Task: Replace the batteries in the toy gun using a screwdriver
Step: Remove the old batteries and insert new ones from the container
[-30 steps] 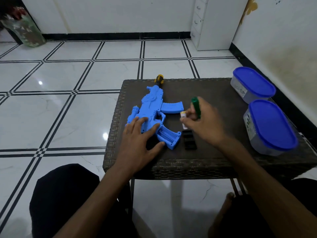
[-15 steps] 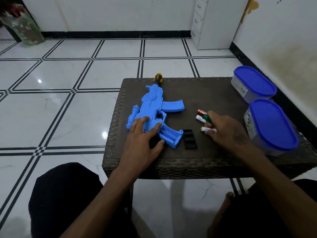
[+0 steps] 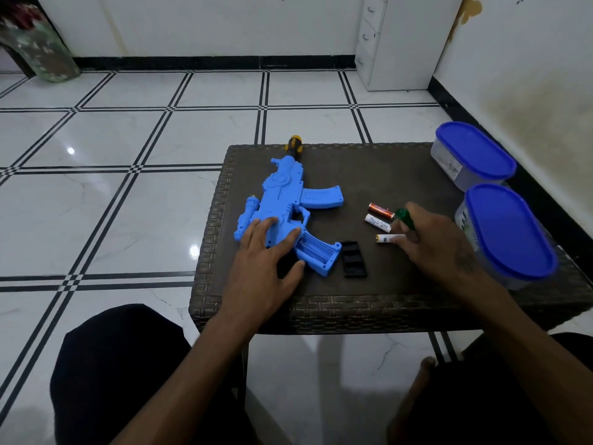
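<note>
The blue toy gun (image 3: 288,200) lies on the dark wicker table (image 3: 385,168), its grip's battery compartment (image 3: 316,252) open and facing up. My left hand (image 3: 266,261) rests flat on the gun's rear, fingers spread. The black compartment cover (image 3: 353,259) lies just right of the grip. My right hand (image 3: 439,248) grips the green-handled screwdriver (image 3: 405,218), and its fingertips touch a white battery (image 3: 386,238) lying on the table. A red battery (image 3: 380,209) and another white battery (image 3: 378,222) lie just beyond it.
Two clear containers with blue lids (image 3: 475,154) (image 3: 510,229) stand along the table's right edge, close to my right wrist. The gun's orange-and-black muzzle (image 3: 293,146) reaches the far table edge. White tiled floor surrounds the table; my knees are below its near edge.
My right hand moved from beside the gun's grip to the right, bringing a battery down onto the table by the two others. The left hand stayed on the gun.
</note>
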`<action>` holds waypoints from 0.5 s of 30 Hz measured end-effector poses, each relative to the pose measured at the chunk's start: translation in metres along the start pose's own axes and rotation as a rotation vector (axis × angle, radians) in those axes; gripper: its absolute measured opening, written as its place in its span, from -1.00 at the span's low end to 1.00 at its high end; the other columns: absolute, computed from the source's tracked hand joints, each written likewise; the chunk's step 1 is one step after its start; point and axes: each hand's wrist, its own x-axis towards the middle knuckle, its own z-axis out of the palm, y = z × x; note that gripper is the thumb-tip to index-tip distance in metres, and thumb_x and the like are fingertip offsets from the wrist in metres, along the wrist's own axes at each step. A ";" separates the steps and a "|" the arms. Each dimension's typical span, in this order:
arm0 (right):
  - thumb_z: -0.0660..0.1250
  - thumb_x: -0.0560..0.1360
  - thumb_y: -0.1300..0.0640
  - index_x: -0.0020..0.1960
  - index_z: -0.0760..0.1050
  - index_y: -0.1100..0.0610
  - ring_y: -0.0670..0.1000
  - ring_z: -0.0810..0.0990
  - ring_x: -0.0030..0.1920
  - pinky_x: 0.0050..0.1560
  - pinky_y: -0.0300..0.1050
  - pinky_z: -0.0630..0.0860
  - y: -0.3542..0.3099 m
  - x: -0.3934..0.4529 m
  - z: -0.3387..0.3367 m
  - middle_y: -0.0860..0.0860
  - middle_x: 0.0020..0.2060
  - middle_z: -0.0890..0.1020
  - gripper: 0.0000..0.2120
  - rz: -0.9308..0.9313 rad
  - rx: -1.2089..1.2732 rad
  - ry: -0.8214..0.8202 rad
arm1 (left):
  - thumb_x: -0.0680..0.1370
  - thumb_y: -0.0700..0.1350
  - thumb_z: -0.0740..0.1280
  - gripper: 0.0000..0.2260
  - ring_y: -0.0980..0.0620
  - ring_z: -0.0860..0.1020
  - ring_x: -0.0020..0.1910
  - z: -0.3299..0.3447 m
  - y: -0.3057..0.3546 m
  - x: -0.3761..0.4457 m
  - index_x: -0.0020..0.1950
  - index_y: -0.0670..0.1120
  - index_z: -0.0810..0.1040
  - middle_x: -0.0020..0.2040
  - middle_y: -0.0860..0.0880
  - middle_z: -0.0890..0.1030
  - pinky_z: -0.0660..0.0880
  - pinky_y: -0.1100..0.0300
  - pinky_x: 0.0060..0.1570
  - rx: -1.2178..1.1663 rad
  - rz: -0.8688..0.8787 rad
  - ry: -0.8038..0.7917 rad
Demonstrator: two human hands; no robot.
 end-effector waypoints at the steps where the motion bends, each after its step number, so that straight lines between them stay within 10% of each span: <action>1: 0.41 0.50 0.11 -0.02 0.38 0.06 0.01 0.61 -0.14 -0.13 0.02 0.61 0.001 0.000 -0.002 0.02 -0.10 0.62 -0.81 0.012 0.041 0.020 | 0.51 0.10 0.35 -0.53 -0.07 0.09 0.53 0.000 0.001 0.000 0.43 0.15 0.41 0.50 -0.02 0.24 0.08 0.11 0.44 -0.005 -0.002 -0.002; 7: 0.27 0.59 0.21 0.04 0.33 0.13 -0.07 0.49 -0.28 -0.35 -0.21 0.35 0.007 0.008 -0.021 0.03 -0.21 0.51 -0.89 0.154 0.196 0.083 | 0.51 0.07 0.36 -0.53 -0.08 0.05 0.54 0.002 0.007 -0.002 0.43 0.14 0.41 0.51 -0.03 0.22 0.06 0.10 0.45 -0.034 -0.035 -0.010; 15: 0.33 0.56 0.19 0.34 0.36 0.18 0.12 0.49 0.11 -0.03 -0.08 0.38 0.011 0.016 -0.017 0.17 0.19 0.48 -0.62 0.308 -0.029 -0.072 | 0.51 0.05 0.34 -0.53 -0.12 0.07 0.54 0.004 0.006 -0.004 0.43 0.10 0.41 0.50 -0.06 0.23 0.12 0.02 0.47 -0.041 -0.023 -0.005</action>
